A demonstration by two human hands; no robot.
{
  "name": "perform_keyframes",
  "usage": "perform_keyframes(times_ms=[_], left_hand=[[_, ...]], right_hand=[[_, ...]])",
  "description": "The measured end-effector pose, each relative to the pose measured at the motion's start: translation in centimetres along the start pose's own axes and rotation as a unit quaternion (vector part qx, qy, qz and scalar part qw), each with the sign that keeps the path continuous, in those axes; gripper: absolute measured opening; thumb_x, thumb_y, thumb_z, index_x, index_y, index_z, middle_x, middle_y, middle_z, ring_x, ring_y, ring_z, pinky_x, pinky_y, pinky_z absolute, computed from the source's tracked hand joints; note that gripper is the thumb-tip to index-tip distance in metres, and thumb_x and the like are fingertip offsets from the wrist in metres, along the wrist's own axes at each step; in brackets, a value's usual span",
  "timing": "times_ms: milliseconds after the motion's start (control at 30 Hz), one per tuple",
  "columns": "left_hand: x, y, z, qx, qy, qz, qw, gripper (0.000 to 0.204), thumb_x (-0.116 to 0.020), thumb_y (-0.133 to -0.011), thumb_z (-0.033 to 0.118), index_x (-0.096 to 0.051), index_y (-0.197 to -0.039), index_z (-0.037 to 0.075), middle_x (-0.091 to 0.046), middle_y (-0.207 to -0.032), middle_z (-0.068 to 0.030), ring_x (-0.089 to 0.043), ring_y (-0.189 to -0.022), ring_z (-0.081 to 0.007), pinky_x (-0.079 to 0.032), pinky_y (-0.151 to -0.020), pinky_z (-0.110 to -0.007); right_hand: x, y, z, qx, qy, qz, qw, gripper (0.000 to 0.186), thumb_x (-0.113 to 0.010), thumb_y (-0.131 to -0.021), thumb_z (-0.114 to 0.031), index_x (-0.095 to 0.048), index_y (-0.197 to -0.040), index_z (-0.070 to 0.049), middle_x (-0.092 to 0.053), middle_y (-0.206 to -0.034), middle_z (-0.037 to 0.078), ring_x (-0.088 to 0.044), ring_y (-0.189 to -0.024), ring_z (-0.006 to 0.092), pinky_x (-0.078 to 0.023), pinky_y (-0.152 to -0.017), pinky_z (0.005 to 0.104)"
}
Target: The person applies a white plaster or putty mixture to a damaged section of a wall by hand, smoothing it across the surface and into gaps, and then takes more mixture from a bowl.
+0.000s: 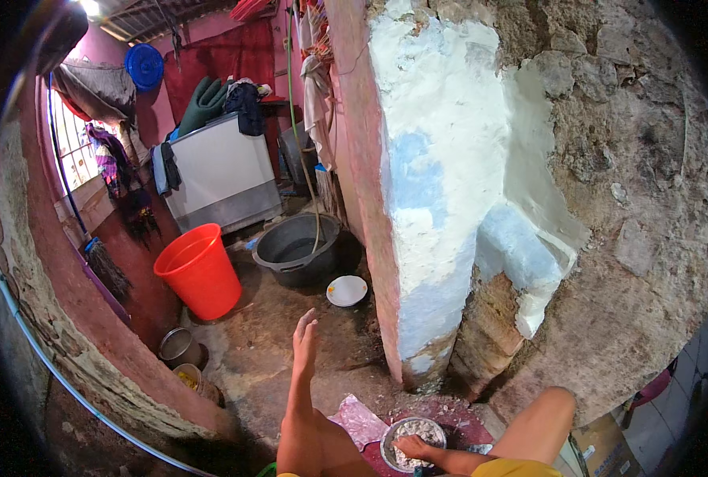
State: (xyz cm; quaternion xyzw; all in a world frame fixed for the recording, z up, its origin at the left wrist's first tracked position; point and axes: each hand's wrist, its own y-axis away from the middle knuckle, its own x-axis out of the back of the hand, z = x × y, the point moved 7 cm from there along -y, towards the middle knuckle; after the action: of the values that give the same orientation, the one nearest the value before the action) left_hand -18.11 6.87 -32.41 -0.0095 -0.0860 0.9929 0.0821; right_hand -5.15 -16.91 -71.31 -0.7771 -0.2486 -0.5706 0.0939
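A round metal bowl (pixel 384 447) is sitting low in the view, between five and six o'clock, and is holding a whitish, lumpy mixture (pixel 428 432). The right hand (pixel 411 447) is reaching in from the bowl's four o'clock side and is pressing into the mixture; its fingertips are sinking out of sight, so whether they are gripping any of it I cannot tell. The left hand (pixel 305 340) is rising in the air toward half past ten from the bowl, its fingers stretching upward and straight, and it is holding nothing. A crumpled pink sheet (pixel 359 421) is lying just beside the bowl at ten o'clock, while a dark red surface (pixel 472 423) is spreading out around them.

Farther off, at eleven o'clock from the bowl, a white plate (pixel 347 291) is resting on the floor (pixel 274 334), and a black tub (pixel 278 272) is standing just behind it. Toward ten o'clock, a red bucket (pixel 199 274) is standing upright, with a metal pot (pixel 179 347) and a small tub of yellowish contents (pixel 188 377) sitting nearer, by the wall. Beyond the black tub, a white chest (pixel 223 171) is carrying a rolled green mat (pixel 203 103) and some dark clothes. At twelve o'clock, a pillar (pixel 441 143) is showing white and pale blue coating, and toward one o'clock a rough bare wall (pixel 640 175) is extending.
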Motion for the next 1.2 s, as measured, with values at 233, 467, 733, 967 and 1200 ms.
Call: perform_keyframes(times_ms=[233,467,733,967,1200], left_hand=[[0.0,0.1,0.3,-0.01,-0.007,-0.006,1.0,0.045,-0.046,-0.09,0.028,-0.044,-0.13,0.007,-0.044,-0.132,-0.0094,-0.042,-0.119,-0.0222,-0.037,-0.093,-0.036],[0.0,-0.7,-1.0,-0.022,0.011,-0.006,1.0,0.044,-0.046,-0.09,0.025,-0.046,-0.128,0.004,-0.047,-0.129,-0.0098,-0.044,-0.117,-0.0204,-0.036,-0.095,-0.033],[-1.9,-1.3,-1.6,-0.004,-0.003,-0.018,1.0,0.041,-0.045,-0.091,0.022,-0.047,-0.127,0.003,-0.05,-0.125,-0.0088,-0.047,-0.113,-0.0185,-0.037,-0.092,-0.031],[-3.6,-1.8,-1.9,-0.011,-0.009,-0.036,0.999,0.039,-0.046,-0.091,0.023,-0.049,-0.126,0.006,-0.052,-0.122,-0.0074,-0.049,-0.106,-0.0168,-0.041,-0.083,-0.029],[1.2,-1.4,-4.4,0.006,-0.011,0.005,1.0,0.039,-0.047,-0.09,0.024,-0.05,-0.125,0.006,-0.054,-0.12,-0.0066,-0.05,-0.102,-0.0162,-0.042,-0.078,-0.029]], right_hand=[[-1.8,-0.4,1.7,-0.008,0.003,0.026,1.0,0.02,-0.061,-0.07,-0.01,-0.061,-0.089,-0.003,-0.06,-0.077,0.02,-0.061,-0.08,0.0371,-0.05,-0.064,0.0462],[2.7,0.5,2.5,-0.102,-0.178,0.108,0.973,0.029,-0.064,-0.068,-0.02,-0.06,-0.09,-0.001,-0.06,-0.08,0.024,-0.061,-0.078,0.0374,-0.049,-0.068,0.0458],[2.5,2.1,4.6,-0.189,-0.202,0.072,0.958,0.044,-0.068,-0.065,-0.031,-0.06,-0.094,0.002,-0.062,-0.085,0.024,-0.061,-0.082,0.0375,-0.048,-0.075,0.0448],[-5.6,2.0,10.3,-0.236,-0.149,0.046,0.959,0.042,-0.068,-0.069,-0.033,-0.063,-0.095,0.001,-0.063,-0.09,0.023,-0.061,-0.087,0.0374,-0.048,-0.076,0.0442],[1.1,1.6,4.2,-0.196,-0.179,-0.009,0.964,0.04,-0.07,-0.074,-0.03,-0.063,-0.098,0.002,-0.064,-0.095,0.018,-0.062,-0.088,0.0312,-0.049,-0.077,0.0397]])
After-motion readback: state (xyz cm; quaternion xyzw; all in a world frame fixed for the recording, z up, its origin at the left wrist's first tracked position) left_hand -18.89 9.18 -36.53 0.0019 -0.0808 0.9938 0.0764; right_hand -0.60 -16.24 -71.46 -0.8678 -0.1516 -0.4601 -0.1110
